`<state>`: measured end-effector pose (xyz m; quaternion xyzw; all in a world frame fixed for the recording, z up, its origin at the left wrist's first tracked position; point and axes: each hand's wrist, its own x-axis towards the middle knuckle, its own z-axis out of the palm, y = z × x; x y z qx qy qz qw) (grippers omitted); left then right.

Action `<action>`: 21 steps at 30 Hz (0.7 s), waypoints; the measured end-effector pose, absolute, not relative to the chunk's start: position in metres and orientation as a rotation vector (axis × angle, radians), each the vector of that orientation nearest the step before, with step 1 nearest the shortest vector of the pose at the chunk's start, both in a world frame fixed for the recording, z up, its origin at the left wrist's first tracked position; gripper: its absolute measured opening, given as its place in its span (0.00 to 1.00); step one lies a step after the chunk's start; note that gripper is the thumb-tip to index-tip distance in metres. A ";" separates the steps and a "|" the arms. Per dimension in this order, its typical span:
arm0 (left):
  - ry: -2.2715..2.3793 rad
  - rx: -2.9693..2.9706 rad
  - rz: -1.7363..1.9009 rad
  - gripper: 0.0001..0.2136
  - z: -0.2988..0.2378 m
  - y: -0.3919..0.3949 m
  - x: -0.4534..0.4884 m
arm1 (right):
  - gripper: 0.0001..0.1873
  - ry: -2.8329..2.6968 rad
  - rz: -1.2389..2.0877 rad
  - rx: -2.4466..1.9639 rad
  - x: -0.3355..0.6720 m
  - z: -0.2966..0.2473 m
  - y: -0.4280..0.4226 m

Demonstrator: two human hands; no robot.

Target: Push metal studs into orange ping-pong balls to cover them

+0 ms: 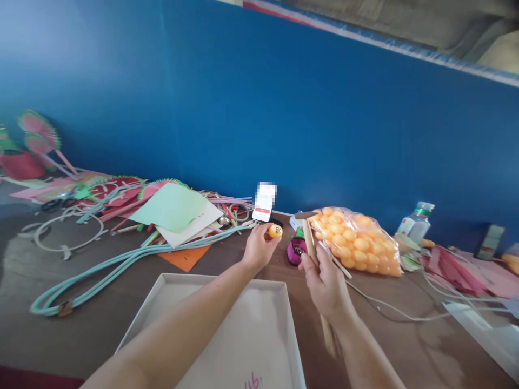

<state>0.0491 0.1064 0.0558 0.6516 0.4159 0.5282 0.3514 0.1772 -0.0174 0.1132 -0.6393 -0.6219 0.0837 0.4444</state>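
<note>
My left hand (257, 249) is closed, pinching a small orange ball (275, 231) with dark marks on its face. It is held above the far edge of a shallow white box lid (288, 319). In my right hand (327, 286) is a hammer (309, 240), gripped around its wooden handle with the head pointing up and away from me. A thin white stick (324, 247) shows by the fingers; I cannot tell whether they hold it. Just behind the right hand sits a purple round object (292, 254) with a green top.
A clear bag of orange balls (357, 243) lies at the right, with a bottle (417, 221) behind. A phone (263, 208) stands against the blue wall (259, 97). Light-blue tubes (109, 268), paper sheets (174, 208) and fans (40, 132) fill the left. A white cord (397, 312) runs right.
</note>
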 end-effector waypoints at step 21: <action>1.009 1.538 1.417 0.18 0.052 0.109 0.053 | 0.13 -1.274 0.988 -1.288 0.165 0.074 -0.015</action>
